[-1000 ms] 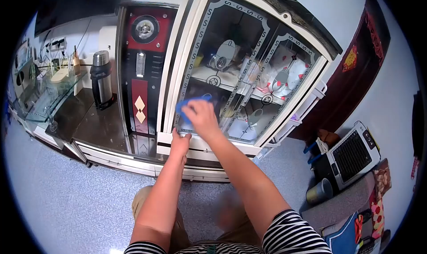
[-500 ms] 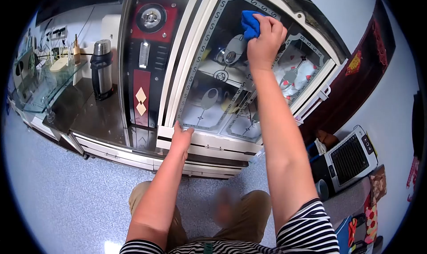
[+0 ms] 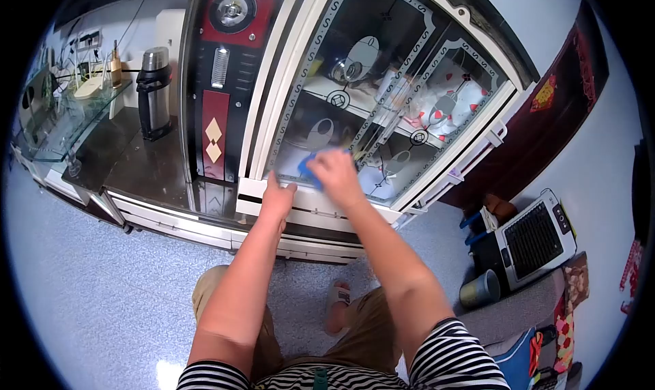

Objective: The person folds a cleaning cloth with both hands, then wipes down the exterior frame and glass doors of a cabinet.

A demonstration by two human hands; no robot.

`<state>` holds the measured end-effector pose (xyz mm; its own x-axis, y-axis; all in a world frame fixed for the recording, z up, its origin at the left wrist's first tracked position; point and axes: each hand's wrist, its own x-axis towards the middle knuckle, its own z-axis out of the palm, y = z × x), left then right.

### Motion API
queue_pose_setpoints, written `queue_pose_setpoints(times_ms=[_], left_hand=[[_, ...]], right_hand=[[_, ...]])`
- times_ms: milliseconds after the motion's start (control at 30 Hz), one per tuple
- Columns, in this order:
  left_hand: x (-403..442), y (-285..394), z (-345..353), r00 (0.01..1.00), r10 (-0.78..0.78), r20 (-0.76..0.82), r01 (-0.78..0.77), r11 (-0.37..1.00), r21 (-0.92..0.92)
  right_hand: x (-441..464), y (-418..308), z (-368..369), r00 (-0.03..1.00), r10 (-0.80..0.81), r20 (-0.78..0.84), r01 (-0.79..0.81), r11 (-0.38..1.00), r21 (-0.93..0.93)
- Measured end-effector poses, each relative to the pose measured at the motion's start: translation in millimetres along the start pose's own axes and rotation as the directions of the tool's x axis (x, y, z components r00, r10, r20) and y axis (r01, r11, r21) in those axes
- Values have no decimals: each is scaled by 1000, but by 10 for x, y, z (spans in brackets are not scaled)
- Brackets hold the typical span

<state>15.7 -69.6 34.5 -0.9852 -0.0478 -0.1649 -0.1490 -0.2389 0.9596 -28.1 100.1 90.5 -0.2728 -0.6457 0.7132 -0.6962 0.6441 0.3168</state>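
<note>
My right hand [image 3: 337,176] is closed around a bunched blue cloth [image 3: 310,169]. It presses the cloth on the lower part of a patterned glass cabinet door [image 3: 389,21]; hand and cloth are slightly blurred. To its left, my left hand [image 3: 278,198] holds nothing and rests at the door's bottom left corner, thumb and forefinger apart. Behind the glass are shelves with a metal-looking pot [image 3: 346,70] and a white bag with red marks [image 3: 454,107]. Just below both hands runs a white drawer front [image 3: 317,209].
A steel thermos [image 3: 155,96] stands on the dark counter [image 3: 147,168] at left, beside a glass shelf [image 3: 54,134] holding a router [image 3: 92,84]. At right are an air cooler [image 3: 539,238], a bin [image 3: 479,290] and a grey couch [image 3: 512,311].
My right hand has brought the blue cloth down from the top of the glass to its lower left part. My left hand stays at the door's bottom corner. The view has shifted slightly.
</note>
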Motion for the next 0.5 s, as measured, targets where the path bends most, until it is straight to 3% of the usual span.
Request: queue_pose_setpoints(times_ms=[100, 167, 267, 367, 500], left_hand=[[0, -26, 34, 1000, -23, 14, 23, 1000, 7], [-12, -49, 57, 999, 31, -21, -30, 999, 38], [34, -84, 78, 999, 37, -38, -36, 999, 32], [61, -112, 105, 997, 59, -52, -57, 998, 31], [82, -114, 104, 995, 75, -70, -68, 993, 95]], right_hand=[[716, 370, -474, 983, -20, -181, -9, 987, -162], [1298, 617, -842, 925, -50, -376, -59, 960, -272], [1928, 948, -1163, 796, -37, -604, -164, 947, -275], [2011, 863, -1061, 761, -51, -647, -187, 938, -293], [1362, 586, -453, 858, -6, -514, -172, 939, -298]])
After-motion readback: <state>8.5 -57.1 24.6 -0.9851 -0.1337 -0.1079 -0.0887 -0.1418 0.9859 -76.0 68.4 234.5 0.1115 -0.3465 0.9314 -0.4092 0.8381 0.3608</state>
